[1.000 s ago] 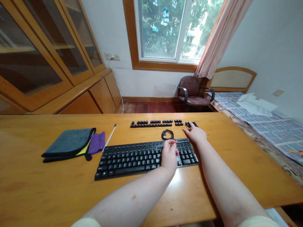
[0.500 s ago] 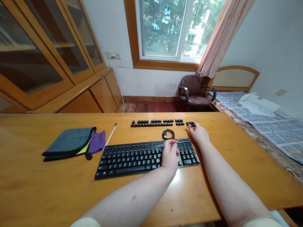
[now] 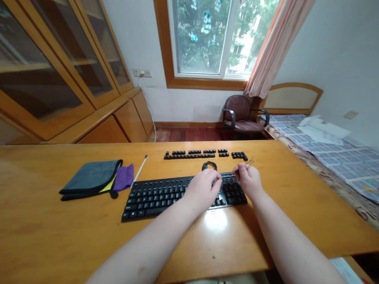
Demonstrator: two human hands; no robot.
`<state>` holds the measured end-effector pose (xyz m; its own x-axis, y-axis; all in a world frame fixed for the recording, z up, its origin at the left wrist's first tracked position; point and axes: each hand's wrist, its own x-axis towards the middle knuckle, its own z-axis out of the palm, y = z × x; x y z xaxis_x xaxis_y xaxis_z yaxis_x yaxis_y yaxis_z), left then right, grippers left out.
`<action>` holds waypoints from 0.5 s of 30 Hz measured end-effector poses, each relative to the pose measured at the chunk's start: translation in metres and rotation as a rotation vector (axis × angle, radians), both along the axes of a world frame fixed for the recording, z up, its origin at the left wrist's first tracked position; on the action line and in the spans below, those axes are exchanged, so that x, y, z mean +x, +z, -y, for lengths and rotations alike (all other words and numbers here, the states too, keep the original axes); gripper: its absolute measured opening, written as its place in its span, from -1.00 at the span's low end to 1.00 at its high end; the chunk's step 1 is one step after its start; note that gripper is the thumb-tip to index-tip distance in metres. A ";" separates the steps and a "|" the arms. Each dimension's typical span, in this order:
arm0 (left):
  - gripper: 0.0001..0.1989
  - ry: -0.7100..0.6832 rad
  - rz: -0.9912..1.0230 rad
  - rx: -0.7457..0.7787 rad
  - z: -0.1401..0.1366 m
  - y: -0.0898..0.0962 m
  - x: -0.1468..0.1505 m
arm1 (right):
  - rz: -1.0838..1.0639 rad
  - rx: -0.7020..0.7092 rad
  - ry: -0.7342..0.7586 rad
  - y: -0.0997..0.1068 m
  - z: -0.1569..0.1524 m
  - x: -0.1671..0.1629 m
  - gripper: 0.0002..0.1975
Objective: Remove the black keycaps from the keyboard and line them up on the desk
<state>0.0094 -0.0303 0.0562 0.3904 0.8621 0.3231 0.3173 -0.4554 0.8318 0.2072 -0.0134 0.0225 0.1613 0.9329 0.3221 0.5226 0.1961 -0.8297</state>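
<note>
A black keyboard lies on the wooden table, its number pad on the right with darker, bare key places. My left hand is over its right-middle part, fingers curled in towards the thumb; whether anything is between them is hidden. Above the pad's upper right corner, my right hand is closed on a thin wire tool, like a keycap puller, whose fine prongs stick up past the fingers. Loose black keycaps lie in rows behind the keyboard, with another group at the right end. A coiled black cable sits behind my left hand.
Left of the keyboard are a folded grey cloth, a small purple cloth and a thin white-handled brush. Beyond the table stand a maroon chair and a bed.
My right hand has drawn back from the right-hand keycap group to the keyboard's upper right corner, wire prongs now showing. The left hand has shifted slightly left and turned over the keys.
</note>
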 end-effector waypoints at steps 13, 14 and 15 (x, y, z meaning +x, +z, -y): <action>-0.44 -0.209 -0.621 0.315 0.010 -0.062 0.000 | 0.373 -0.108 0.201 -0.017 -0.011 -0.023 -0.68; -0.43 -0.208 -0.625 0.312 0.009 -0.062 0.000 | 0.377 -0.124 0.207 -0.018 -0.012 -0.023 -0.68; -0.41 -0.206 -0.628 0.309 0.009 -0.063 0.000 | 0.386 -0.142 0.220 -0.019 -0.013 -0.023 -0.69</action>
<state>0.0091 -0.0395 -0.0065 0.7269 0.6565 0.2016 0.5747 -0.7422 0.3448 0.1844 -0.0008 0.0036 -0.1520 0.9707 0.1862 0.7571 0.2355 -0.6093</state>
